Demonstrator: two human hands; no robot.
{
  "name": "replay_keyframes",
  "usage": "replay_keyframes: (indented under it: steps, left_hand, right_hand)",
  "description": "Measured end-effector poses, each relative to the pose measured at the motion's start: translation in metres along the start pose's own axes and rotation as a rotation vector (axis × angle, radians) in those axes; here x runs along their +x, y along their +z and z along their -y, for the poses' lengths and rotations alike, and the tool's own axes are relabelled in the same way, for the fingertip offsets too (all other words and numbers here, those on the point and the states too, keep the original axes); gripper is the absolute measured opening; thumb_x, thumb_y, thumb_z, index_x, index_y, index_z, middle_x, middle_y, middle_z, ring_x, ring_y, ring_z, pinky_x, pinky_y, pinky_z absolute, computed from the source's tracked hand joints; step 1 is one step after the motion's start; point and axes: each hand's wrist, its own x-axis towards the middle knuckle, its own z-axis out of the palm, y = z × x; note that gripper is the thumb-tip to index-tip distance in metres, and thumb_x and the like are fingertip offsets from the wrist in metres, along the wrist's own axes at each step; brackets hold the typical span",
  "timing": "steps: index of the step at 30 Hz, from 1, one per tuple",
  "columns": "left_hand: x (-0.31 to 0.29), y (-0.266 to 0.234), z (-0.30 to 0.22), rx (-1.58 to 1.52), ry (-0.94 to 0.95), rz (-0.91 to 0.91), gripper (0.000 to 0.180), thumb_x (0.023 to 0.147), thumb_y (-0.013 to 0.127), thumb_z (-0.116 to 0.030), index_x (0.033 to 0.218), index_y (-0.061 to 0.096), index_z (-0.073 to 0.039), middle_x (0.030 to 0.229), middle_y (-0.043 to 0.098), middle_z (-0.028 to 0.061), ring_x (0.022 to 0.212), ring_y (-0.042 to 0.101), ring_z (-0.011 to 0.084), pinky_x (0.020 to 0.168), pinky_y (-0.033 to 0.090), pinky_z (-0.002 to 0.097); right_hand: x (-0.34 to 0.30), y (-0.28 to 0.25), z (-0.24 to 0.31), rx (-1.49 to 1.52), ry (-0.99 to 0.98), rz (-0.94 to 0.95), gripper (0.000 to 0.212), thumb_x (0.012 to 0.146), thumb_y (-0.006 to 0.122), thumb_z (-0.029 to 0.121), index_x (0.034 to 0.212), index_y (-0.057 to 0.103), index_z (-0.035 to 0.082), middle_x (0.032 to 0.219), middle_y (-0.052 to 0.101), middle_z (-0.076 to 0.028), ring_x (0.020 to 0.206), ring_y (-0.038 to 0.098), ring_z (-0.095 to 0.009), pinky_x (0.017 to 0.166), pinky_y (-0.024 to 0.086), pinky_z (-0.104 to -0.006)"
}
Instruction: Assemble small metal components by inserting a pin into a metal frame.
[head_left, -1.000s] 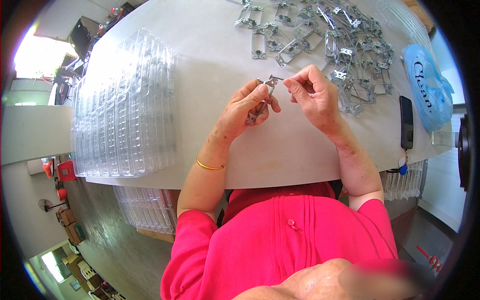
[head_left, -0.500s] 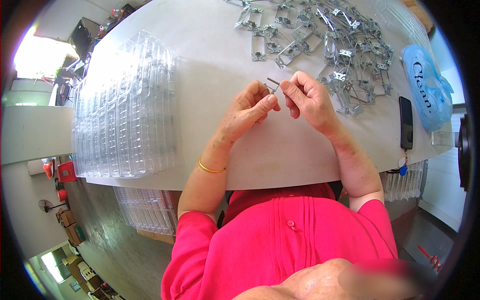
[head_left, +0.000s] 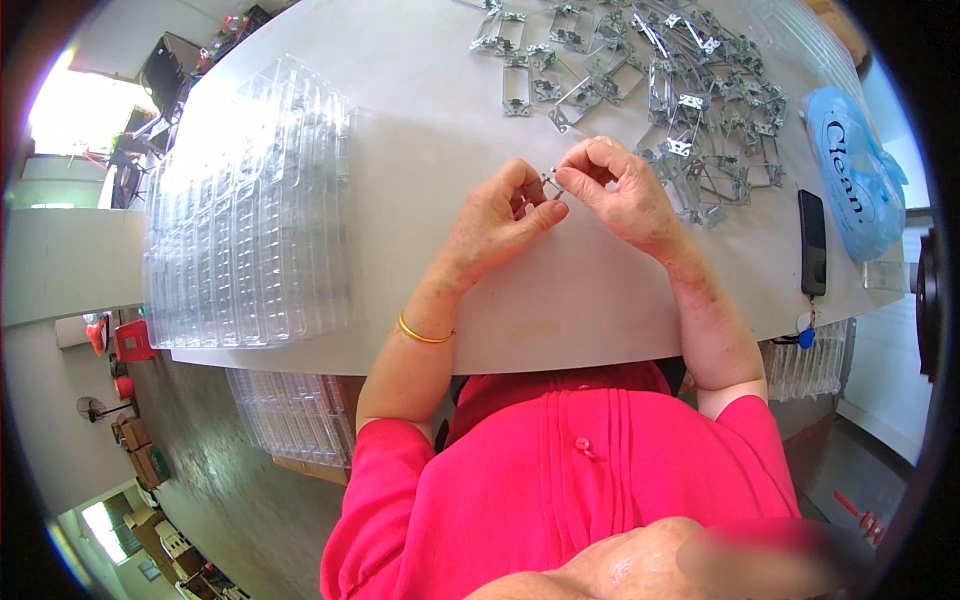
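The metal bracket (head_left: 550,186) is held just above the middle of the frame, between the two hands and largely hidden by their fingers. The left hand (head_left: 505,212), left of centre, is partly closed: its fingers curl inward around the piece's lower part and its thumb reaches across toward the right, leaving a narrow gap. The right hand (head_left: 622,195), right of centre, has thumb and forefinger drawn together in a pinch at the upper end, the remaining fingers folded; exactly how the tips meet the metal is too small to tell. A gold-coloured bangle (head_left: 425,338) circles the left wrist. Both hands are over the pale table (head_left: 430,120). A heap of similar metal pieces (head_left: 690,104) spreads across the upper right, clear plastic trays (head_left: 250,230) stand stacked at left, and a black phone (head_left: 813,245) lies at right beside a blue plastic bag (head_left: 850,170).
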Motion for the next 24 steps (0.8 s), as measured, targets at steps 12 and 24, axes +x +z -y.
replay_keyframes:
  steps: [12,24]
  left_hand:
    - [-0.002,0.0,-0.006,-0.273,-0.017,0.128,0.029,0.098,0.07,-0.027,0.111,0.055,-0.005,0.096,0.072,0.0111,0.065,0.054,0.0065,0.057,0.044,0.0229]
    - [0.001,-0.012,-0.003,-0.862,-0.002,0.208,0.034,0.104,0.055,-0.033,0.125,0.054,-0.006,0.118,0.067,0.0316,0.071,0.07,0.0235,0.065,0.054,0.0287]
  right_hand:
    - [0.002,-0.007,0.012,0.202,0.003,-0.142,0.015,0.098,0.072,0.018,0.096,0.067,0.005,0.082,0.064,0.002,0.07,0.056,-0.006,0.064,0.047,-0.0223]
    - [-0.003,0.003,0.009,0.305,-0.195,-0.197,0.012,0.097,0.07,0.006,0.101,0.059,0.004,0.099,0.07,-0.007,0.083,0.07,-0.012,0.07,0.058,-0.0246]
